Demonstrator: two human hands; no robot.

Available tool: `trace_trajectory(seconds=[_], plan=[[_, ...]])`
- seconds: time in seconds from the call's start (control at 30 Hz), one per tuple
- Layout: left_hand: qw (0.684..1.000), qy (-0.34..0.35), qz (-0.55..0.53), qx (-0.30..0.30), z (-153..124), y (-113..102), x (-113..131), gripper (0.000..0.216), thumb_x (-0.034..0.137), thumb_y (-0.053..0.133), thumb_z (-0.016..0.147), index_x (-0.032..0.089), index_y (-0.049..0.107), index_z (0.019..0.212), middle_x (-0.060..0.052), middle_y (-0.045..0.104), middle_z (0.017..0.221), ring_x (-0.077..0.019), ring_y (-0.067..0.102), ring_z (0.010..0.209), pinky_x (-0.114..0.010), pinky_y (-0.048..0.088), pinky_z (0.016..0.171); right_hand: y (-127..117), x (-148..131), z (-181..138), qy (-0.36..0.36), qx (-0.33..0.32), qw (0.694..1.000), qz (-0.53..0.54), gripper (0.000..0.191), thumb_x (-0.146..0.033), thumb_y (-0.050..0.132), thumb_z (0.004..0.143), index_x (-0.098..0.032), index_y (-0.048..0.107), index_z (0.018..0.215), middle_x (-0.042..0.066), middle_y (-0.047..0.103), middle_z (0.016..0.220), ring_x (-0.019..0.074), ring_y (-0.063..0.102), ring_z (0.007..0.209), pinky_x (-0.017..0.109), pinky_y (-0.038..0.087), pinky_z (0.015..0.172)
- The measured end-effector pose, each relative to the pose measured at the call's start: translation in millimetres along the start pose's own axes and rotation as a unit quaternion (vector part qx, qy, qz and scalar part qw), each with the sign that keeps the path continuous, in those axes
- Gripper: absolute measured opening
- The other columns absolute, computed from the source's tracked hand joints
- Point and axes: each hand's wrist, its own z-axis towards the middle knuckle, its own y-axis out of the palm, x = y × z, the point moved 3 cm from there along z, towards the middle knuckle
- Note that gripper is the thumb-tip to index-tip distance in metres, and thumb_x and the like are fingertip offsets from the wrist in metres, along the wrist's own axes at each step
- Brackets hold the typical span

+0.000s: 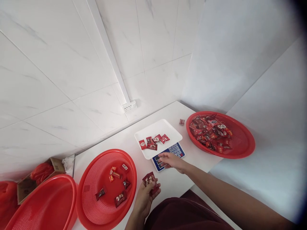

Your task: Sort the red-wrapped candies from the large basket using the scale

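Observation:
My left hand [145, 195] is closed around several dark red wrapped snack packets [149, 179], low in front of the table edge. Over the blue panel of a digital scale [177, 150] is my right hand [172, 160], fingers stretched out to the left, with nothing visible in them. The scale's white tray [157, 131] carries several red snack packets [152, 147] grouped toward its front. Part of the panel is hidden under my right hand.
A red basket [249, 140] heaped with packets stands at the right, a single packet [182, 122] beside it. To the left are a red basket [82, 191] with several packets and another red basket [69, 191]. A cardboard box [24, 191] lies behind that. A socket [129, 106] is on the wall.

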Motion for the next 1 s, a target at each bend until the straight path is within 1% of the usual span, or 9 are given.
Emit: trace_trajectory(seconds=[0.1, 0.17, 0.23, 0.27, 0.43, 0.63, 0.73, 0.87, 1.0], plan=[[0.999, 0.012, 0.043, -0.016, -2, 1, 2, 0.034, 0.027, 0.075, 0.061, 0.016, 0.061, 0.09, -0.006, 0.064, 0.086, -0.0188, 0.063, 0.083, -0.034, 0.051, 0.077, 11, 23, -13, -0.007, -0.089, 0.993, -0.081, 0.038, -0.038, 0.065, 0.072, -0.015, 0.058, 0.101, 0.008, 0.064, 0.093, 0.0127, 0.06, 0.074, 0.025, 0.046, 0.064], [0.994, 0.018, 0.094, -0.048, -3, 4, 3, 0.041, 0.034, 0.076, 0.059, 0.016, 0.062, 0.093, -0.006, 0.064, 0.082, -0.0179, 0.062, 0.079, -0.033, 0.05, 0.074, 19, 34, -23, -0.024, -0.142, 0.983, -0.111, 0.035, -0.041, 0.063, 0.073, -0.015, 0.059, 0.097, 0.006, 0.064, 0.088, 0.0126, 0.059, 0.073, 0.025, 0.046, 0.063], [0.985, 0.018, 0.153, -0.08, -4, 7, 4, 0.048, 0.04, 0.075, 0.058, 0.016, 0.062, 0.098, -0.006, 0.065, 0.08, -0.0168, 0.061, 0.074, -0.031, 0.049, 0.068, 24, 42, -32, -0.038, -0.177, 0.976, -0.122, 0.033, -0.044, 0.06, 0.075, -0.015, 0.06, 0.09, 0.004, 0.062, 0.084, 0.0123, 0.059, 0.072, 0.024, 0.046, 0.063], [0.98, 0.02, 0.178, -0.089, -5, 9, 4, 0.051, 0.042, 0.075, 0.058, 0.015, 0.062, 0.099, -0.006, 0.065, 0.079, -0.0166, 0.061, 0.072, -0.03, 0.049, 0.066, 25, 45, -35, -0.042, -0.182, 0.974, -0.125, 0.032, -0.045, 0.06, 0.074, -0.015, 0.06, 0.087, 0.003, 0.062, 0.082, 0.0122, 0.058, 0.071, 0.024, 0.046, 0.062], [0.97, 0.034, 0.221, -0.1, -5, 13, 3, 0.055, 0.043, 0.075, 0.057, 0.015, 0.06, 0.102, -0.008, 0.066, 0.085, -0.0179, 0.061, 0.073, -0.026, 0.047, 0.058, 23, 54, -38, -0.038, -0.147, 0.979, -0.137, 0.035, -0.049, 0.062, 0.071, -0.016, 0.057, 0.079, 0.002, 0.059, 0.076, 0.0121, 0.056, 0.067, 0.024, 0.045, 0.06], [0.969, 0.027, 0.219, -0.108, -10, 17, 0, 0.057, 0.043, 0.075, 0.058, 0.014, 0.06, 0.104, -0.01, 0.067, 0.089, -0.0175, 0.061, 0.075, -0.025, 0.048, 0.061, 21, 58, -36, -0.042, -0.102, 0.986, -0.124, 0.033, -0.047, 0.066, 0.065, -0.016, 0.055, 0.068, -0.001, 0.055, 0.064, 0.0101, 0.051, 0.058, 0.024, 0.043, 0.057], [0.981, 0.026, 0.165, -0.097, -12, 16, 0, 0.05, 0.041, 0.071, 0.064, 0.016, 0.056, 0.105, -0.01, 0.067, 0.096, -0.0182, 0.063, 0.081, -0.026, 0.05, 0.065, 19, 58, -37, -0.039, -0.068, 0.992, -0.102, 0.033, -0.046, 0.067, 0.063, -0.016, 0.053, 0.065, -0.001, 0.056, 0.061, 0.0101, 0.051, 0.057, 0.024, 0.042, 0.057], [0.997, 0.005, 0.029, -0.068, -9, 11, 3, 0.031, 0.029, 0.062, 0.075, 0.019, 0.052, 0.103, -0.01, 0.065, 0.105, -0.0185, 0.064, 0.088, -0.033, 0.052, 0.075, 13, 59, -41, 0.004, -0.028, 0.999, -0.027, 0.035, -0.047, 0.068, 0.062, -0.016, 0.054, 0.071, 0.002, 0.064, 0.071, 0.0129, 0.058, 0.066, 0.026, 0.043, 0.063], [0.999, -0.004, -0.008, -0.035, -4, 5, 5, 0.026, 0.022, 0.061, 0.077, 0.015, 0.054, 0.101, -0.014, 0.065, 0.106, -0.0212, 0.064, 0.096, -0.031, 0.053, 0.075, 8, 61, -44, 0.037, -0.019, 0.999, 0.032, 0.037, -0.048, 0.068, 0.063, -0.016, 0.056, 0.078, 0.004, 0.069, 0.077, 0.0128, 0.06, 0.068, 0.027, 0.042, 0.068]])
